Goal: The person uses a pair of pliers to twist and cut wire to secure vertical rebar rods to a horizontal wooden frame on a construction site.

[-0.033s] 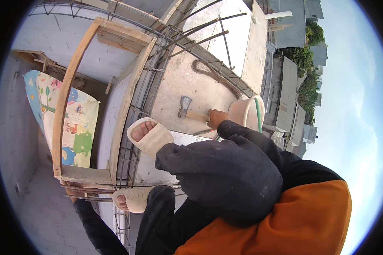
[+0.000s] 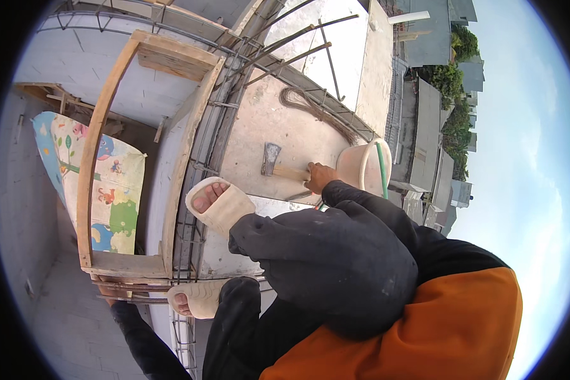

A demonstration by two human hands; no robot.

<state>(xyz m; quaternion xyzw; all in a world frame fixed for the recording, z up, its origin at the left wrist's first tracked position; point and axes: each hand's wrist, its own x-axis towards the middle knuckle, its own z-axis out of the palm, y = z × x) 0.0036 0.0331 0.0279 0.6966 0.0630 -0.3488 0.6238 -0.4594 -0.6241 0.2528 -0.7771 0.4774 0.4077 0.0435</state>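
My right hand (image 2: 322,178) is closed round the handle end of a hatchet (image 2: 290,171). The hatchet lies on the pale concrete slab (image 2: 259,126), its grey metal head pointing away from the hand toward the left. Just right of that hand stands a whitish bucket (image 2: 354,166) with a green strip at its rim. At the lower left my left hand (image 2: 111,290) is beside the bottom corner of a wooden frame (image 2: 130,265), among thin rebar rods (image 2: 139,299). Its fingers are mostly hidden by the frame and rods, so their grip does not show.
My sandalled feet (image 2: 221,206) rest by a rebar cage (image 2: 193,171) along the wall top. Rebar ends (image 2: 285,43) jut out at the top. A coil of wire (image 2: 316,111) lies on the slab. Left, a patterned sheet (image 2: 117,183) hangs lower down. Rooftops (image 2: 427,120) lie beyond the right edge.
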